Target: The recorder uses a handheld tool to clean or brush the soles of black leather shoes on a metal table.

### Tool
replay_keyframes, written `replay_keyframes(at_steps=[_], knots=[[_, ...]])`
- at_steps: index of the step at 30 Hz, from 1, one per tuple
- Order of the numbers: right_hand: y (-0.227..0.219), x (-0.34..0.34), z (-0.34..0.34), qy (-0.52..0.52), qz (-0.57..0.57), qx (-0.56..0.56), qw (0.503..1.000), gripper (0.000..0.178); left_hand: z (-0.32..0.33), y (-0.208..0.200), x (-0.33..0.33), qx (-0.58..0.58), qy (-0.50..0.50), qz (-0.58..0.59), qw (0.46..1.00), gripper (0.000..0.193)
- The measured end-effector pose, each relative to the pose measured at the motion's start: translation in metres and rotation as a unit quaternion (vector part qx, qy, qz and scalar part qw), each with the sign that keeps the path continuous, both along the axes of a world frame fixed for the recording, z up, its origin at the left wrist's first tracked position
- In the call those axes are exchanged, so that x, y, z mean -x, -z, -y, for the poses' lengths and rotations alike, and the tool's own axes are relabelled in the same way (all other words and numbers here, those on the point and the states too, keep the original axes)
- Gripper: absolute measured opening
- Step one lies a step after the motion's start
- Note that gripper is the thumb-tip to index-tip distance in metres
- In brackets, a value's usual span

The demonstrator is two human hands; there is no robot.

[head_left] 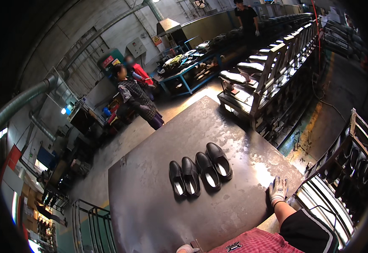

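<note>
Two pairs of black slip-on shoes stand side by side on a grey metal-topped table (150, 206). The left pair (184, 178) and the right pair (214, 167) sit upright, toes pointing away from me, with pale insoles showing. My right hand (278, 190), in a whitish work glove, lies on the table's right edge with its fingers stretched out and nothing in them. At the near edge, my left hand (187, 248) shows only in part, also gloved. It is beside a small dark piece at the table edge, and its fingers are mostly out of view.
A conveyor line (272, 76) carrying shoe forms runs beyond the table's far right. At right, a metal rack (352, 147) holds dark shoes. Several people are farther off, one in a checked apron (137, 95). Behind them stands a blue-framed bench (188, 69). A dark metal frame (93, 223) is at lower left.
</note>
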State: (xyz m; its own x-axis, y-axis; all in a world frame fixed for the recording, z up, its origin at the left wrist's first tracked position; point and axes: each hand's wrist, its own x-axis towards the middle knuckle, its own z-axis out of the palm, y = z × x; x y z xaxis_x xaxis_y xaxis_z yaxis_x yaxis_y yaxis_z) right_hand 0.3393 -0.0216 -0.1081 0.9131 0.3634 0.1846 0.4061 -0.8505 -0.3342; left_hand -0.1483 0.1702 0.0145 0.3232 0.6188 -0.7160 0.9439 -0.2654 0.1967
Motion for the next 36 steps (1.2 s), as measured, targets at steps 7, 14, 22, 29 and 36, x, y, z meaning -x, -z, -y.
replay_keyframes(at_steps=[7, 14, 22, 29, 36], knots=[[-0.002, 0.000, -0.001, 0.001, 0.004, 0.005, 1.000, 0.057, -0.012, -0.020, -0.019, 0.075, 0.005, -0.044, 0.996, 0.049], [0.008, -0.001, 0.004, 0.010, 0.000, 0.013, 1.000, 0.058, -0.014, -0.016, -0.020, 0.101, -0.005, -0.081, 0.992, 0.059], [-0.011, 0.001, 0.000, 0.007, -0.049, 0.005, 0.999, 0.058, -0.020, 0.017, -0.005, 0.078, 0.042, -0.068, 0.994, 0.067], [-0.005, 0.000, -0.001, -0.001, -0.041, 0.004, 0.999, 0.058, -0.016, 0.011, -0.005, 0.081, 0.033, -0.058, 0.994, 0.062], [-0.005, 0.001, -0.001, 0.003, -0.024, 0.000, 1.000, 0.057, -0.021, 0.019, -0.002, 0.048, 0.071, -0.043, 0.995, 0.059]])
